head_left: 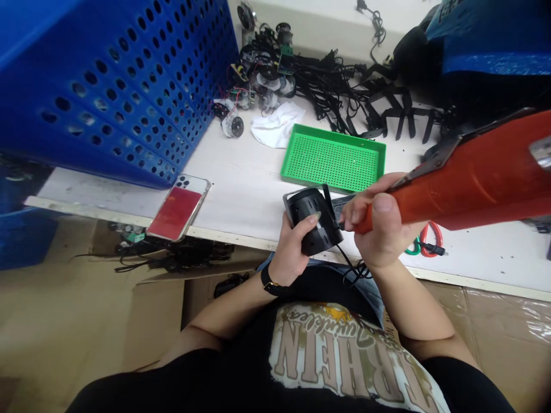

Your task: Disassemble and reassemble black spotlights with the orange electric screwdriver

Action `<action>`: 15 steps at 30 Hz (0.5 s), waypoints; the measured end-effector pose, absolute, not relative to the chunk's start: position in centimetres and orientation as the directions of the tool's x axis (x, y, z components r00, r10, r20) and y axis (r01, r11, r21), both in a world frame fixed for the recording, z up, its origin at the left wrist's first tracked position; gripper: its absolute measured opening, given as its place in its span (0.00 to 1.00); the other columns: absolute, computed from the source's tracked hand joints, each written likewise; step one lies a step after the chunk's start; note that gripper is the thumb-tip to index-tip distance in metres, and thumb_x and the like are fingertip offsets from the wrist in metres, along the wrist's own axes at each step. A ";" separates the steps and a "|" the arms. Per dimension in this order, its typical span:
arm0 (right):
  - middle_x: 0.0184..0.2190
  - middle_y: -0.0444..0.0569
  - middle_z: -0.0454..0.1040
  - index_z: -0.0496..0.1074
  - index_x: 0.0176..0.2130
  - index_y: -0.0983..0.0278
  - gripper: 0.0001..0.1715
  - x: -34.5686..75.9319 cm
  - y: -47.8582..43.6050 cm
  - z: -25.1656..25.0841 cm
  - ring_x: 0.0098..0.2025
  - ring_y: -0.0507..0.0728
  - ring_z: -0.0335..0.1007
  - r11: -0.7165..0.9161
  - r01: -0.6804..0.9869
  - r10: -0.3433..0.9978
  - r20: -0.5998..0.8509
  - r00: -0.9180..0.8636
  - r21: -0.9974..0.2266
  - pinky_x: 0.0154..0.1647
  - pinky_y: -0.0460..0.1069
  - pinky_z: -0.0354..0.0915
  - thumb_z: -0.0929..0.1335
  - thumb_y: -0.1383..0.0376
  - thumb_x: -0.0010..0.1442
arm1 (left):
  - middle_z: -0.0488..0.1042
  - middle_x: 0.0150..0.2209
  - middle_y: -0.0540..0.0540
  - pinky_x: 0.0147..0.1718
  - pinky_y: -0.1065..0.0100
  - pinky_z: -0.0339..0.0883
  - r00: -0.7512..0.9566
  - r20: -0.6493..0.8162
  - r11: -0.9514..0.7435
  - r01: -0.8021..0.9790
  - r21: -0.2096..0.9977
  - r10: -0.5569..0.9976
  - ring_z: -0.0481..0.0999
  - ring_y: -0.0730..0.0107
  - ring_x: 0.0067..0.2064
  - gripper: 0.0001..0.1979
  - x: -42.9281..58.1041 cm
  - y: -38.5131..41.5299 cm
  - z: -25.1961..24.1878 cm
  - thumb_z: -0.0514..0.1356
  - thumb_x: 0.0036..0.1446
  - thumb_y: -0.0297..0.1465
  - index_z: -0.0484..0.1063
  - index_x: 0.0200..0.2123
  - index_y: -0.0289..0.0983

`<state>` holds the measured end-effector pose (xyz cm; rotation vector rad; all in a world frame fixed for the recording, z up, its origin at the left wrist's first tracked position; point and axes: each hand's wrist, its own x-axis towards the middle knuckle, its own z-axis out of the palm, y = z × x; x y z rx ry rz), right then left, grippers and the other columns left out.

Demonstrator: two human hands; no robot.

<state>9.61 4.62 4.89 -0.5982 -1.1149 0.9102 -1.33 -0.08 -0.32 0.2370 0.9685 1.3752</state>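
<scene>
My left hand (295, 246) is wrapped around a black cylindrical lamp (316, 215) with a U-shaped bracket and a cable hanging from it. An orange power screwdriver (473, 178) with a metal lever along its side is in my right hand (383, 229). Its tip meets the side of the lamp at the bracket, where my right fingers partly hide the contact. Behind the lamp, a green perforated tray (336, 158) lies on the white table (245, 195).
At the left stands a large blue perforated basket (129, 86), with a phone (178, 209) at the table edge. Small lamp parts (267, 80), black cables (331, 86), brackets (404, 112) and a white cloth (275, 126) lie behind. Red-and-green-handled pliers or scissors (431, 238) lie right.
</scene>
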 end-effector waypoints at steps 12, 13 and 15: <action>0.22 0.37 0.72 0.79 0.49 0.61 0.15 11.8 1.9 8.2 0.19 0.51 0.67 0.505 -0.422 0.857 0.497 0.137 -0.753 0.23 0.51 0.74 0.72 0.56 0.66 | 0.78 0.44 0.47 0.44 0.60 0.76 -0.103 -0.445 0.238 -0.726 0.646 0.890 0.79 0.63 0.43 0.27 -0.9 -0.2 0.1 0.78 0.48 0.37 0.69 0.46 0.40; 0.22 0.38 0.72 0.78 0.50 0.61 0.15 11.6 1.6 8.3 0.19 0.51 0.68 0.487 -0.426 0.863 0.494 0.103 -0.763 0.24 0.52 0.74 0.72 0.56 0.67 | 0.78 0.44 0.48 0.43 0.62 0.75 -0.109 -0.445 0.234 -0.728 0.645 0.889 0.79 0.64 0.42 0.28 -0.9 -0.3 0.2 0.78 0.47 0.37 0.69 0.47 0.40; 0.22 0.37 0.71 0.77 0.50 0.60 0.15 10.9 1.2 8.0 0.19 0.51 0.67 0.501 -0.423 0.849 0.524 0.069 -0.755 0.24 0.52 0.73 0.70 0.56 0.68 | 0.78 0.41 0.49 0.40 0.64 0.74 -0.120 -0.454 0.229 -0.733 0.640 0.883 0.79 0.67 0.40 0.29 -0.8 -0.4 0.3 0.78 0.46 0.36 0.69 0.47 0.40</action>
